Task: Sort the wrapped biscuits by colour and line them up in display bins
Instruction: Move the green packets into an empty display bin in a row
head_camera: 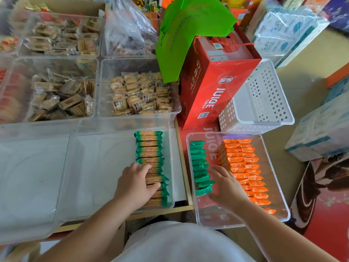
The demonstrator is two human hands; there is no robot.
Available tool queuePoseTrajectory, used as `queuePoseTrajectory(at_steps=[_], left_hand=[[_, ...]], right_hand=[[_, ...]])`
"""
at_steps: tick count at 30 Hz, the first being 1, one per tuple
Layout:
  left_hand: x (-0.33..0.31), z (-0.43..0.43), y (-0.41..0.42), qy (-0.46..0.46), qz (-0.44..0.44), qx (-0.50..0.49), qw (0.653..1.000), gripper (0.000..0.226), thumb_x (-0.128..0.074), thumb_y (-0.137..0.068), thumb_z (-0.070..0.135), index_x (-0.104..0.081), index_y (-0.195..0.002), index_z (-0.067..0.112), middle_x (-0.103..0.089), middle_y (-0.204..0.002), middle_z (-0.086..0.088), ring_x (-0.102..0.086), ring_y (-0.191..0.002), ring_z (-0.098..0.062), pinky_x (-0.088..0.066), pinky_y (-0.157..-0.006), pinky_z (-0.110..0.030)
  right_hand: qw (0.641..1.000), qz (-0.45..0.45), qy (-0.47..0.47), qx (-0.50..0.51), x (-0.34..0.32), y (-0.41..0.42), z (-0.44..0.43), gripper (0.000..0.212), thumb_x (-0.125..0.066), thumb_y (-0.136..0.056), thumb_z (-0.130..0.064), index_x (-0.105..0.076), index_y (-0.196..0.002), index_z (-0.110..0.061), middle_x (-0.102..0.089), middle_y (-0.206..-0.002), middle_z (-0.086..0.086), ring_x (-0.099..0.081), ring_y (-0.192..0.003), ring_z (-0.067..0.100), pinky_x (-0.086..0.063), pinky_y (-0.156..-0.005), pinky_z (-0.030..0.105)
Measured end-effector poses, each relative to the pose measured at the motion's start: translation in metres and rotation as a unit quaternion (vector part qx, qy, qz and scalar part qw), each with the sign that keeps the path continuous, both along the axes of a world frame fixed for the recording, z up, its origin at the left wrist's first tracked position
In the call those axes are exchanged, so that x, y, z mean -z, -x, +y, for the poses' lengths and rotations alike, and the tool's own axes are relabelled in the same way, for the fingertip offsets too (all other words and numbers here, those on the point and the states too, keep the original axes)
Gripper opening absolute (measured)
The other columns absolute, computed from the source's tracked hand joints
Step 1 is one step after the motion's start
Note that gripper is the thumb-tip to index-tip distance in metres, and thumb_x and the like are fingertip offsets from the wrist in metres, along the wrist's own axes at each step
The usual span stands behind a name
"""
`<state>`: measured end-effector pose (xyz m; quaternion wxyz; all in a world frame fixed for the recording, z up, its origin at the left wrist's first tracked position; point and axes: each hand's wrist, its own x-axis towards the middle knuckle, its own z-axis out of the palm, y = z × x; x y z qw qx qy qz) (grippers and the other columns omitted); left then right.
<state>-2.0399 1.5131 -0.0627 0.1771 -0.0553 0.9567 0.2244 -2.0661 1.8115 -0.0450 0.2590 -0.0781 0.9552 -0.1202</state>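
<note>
A row of green-wrapped biscuits point(150, 148) stands lined up along the right side of a clear display bin point(90, 167) on the table. My left hand point(135, 183) rests flat on the near part of that row, fingers straight. To the right, a second clear bin point(268, 157) holds a column of green-wrapped biscuits point(199, 161) on its left and rows of orange-wrapped biscuits point(243, 161) on its right. My right hand point(227, 184) lies open inside this bin, between the green column and the orange rows, holding nothing.
Behind stand several clear bins of brown wrapped biscuits point(139, 93). A red juice carton point(213, 86) with a green bag point(188, 25) on it leans at the centre, beside a white perforated basket point(264, 99). Another clear bin point(24, 176) sits at the left.
</note>
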Motion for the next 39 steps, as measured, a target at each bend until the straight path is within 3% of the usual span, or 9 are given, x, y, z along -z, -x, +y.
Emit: queuePoseTrajectory(at_steps=[3,6,8,10,12,19,24,29,39], left_hand=[[-0.019,0.030,0.004,-0.006,0.086,0.052,0.995,0.068,-0.061,-0.087,0.063,-0.047,-0.143,0.027,-0.047,-0.134,0.006,-0.044,-0.121,-0.016,-0.044,-0.102,-0.034],[-0.031,0.064,0.003,0.026,0.070,0.130,0.989,0.082,-0.057,-0.086,0.069,-0.038,-0.152,0.025,-0.038,-0.149,-0.001,-0.035,-0.137,-0.022,-0.032,-0.114,-0.038],[-0.032,0.085,0.003,0.082,0.028,0.169,0.982,0.096,-0.053,-0.085,0.075,-0.020,-0.160,0.025,-0.009,-0.166,-0.009,-0.008,-0.153,-0.030,-0.011,-0.124,-0.047],[-0.028,0.101,0.003,0.110,-0.015,0.184,0.977,0.105,-0.045,-0.083,0.082,-0.001,-0.161,0.028,0.020,-0.167,-0.006,0.021,-0.153,-0.029,0.010,-0.122,-0.055],[-0.020,0.112,0.001,0.109,-0.046,0.178,0.977,0.107,-0.044,-0.083,0.083,0.010,-0.160,0.031,0.026,-0.165,-0.001,0.031,-0.149,-0.024,0.019,-0.118,-0.056],[-0.014,0.132,-0.007,0.074,-0.068,0.120,0.988,0.107,-0.054,-0.088,0.071,0.012,-0.160,0.027,0.006,-0.169,0.008,0.010,-0.155,-0.013,0.013,-0.119,-0.043],[-0.014,0.135,-0.009,0.056,-0.074,0.089,0.992,0.108,-0.061,-0.086,0.069,0.009,-0.160,0.031,-0.005,-0.169,0.007,-0.002,-0.155,-0.015,0.003,-0.124,-0.040],[-0.013,0.138,-0.008,0.053,-0.069,0.078,0.993,0.109,-0.065,-0.085,0.065,0.006,-0.160,0.032,-0.011,-0.168,0.008,-0.009,-0.154,-0.015,-0.006,-0.125,-0.041],[-0.014,0.134,-0.008,0.059,-0.051,0.089,0.993,0.107,-0.063,-0.084,0.069,0.002,-0.161,0.031,-0.017,-0.165,0.007,-0.015,-0.151,-0.016,-0.013,-0.123,-0.037]], right_hand=[[0.997,-0.023,-0.025,-0.065,0.007,0.009,0.000,0.094,-0.069,-0.086,-0.033,-0.012,-0.160,-0.032,-0.008,-0.167,-0.011,-0.017,-0.152,0.020,-0.027,-0.121,0.042],[0.994,-0.032,-0.027,-0.101,0.021,0.019,0.003,0.102,-0.071,-0.086,-0.039,-0.003,-0.161,-0.029,0.002,-0.168,-0.010,-0.011,-0.153,0.021,-0.024,-0.122,0.043],[0.992,-0.016,-0.025,-0.121,0.029,0.024,0.008,0.103,-0.070,-0.086,-0.048,-0.003,-0.161,-0.028,-0.002,-0.167,-0.008,-0.017,-0.151,0.021,-0.026,-0.122,0.042],[0.989,0.007,-0.026,-0.147,0.038,0.028,0.014,0.103,-0.068,-0.084,-0.055,-0.006,-0.161,-0.026,-0.009,-0.163,-0.005,-0.025,-0.145,0.022,-0.031,-0.119,0.041],[0.985,0.024,-0.025,-0.166,0.046,0.030,0.019,0.103,-0.067,-0.082,-0.061,-0.010,-0.160,-0.026,-0.015,-0.158,-0.004,-0.033,-0.137,0.022,-0.036,-0.115,0.040],[0.979,0.041,0.005,-0.202,0.054,0.039,0.027,0.108,-0.073,-0.072,-0.068,-0.022,-0.155,-0.022,-0.030,-0.141,-0.001,-0.039,-0.126,0.021,-0.041,-0.110,0.038],[0.976,-0.016,0.032,-0.215,0.055,0.039,0.033,0.115,-0.071,-0.061,-0.084,-0.025,-0.148,-0.025,-0.042,-0.142,-0.007,-0.050,-0.126,0.019,-0.048,-0.104,0.039],[0.968,-0.043,0.043,-0.244,0.058,0.035,0.031,0.112,-0.081,-0.072,-0.060,-0.014,-0.155,-0.027,-0.037,-0.151,-0.006,-0.048,-0.133,0.020,-0.047,-0.108,0.041],[0.979,-0.034,0.073,-0.185,0.058,0.031,0.035,0.108,-0.080,-0.060,-0.069,-0.025,-0.146,-0.033,-0.045,-0.135,-0.014,-0.052,-0.122,0.015,-0.052,-0.099,0.035]])
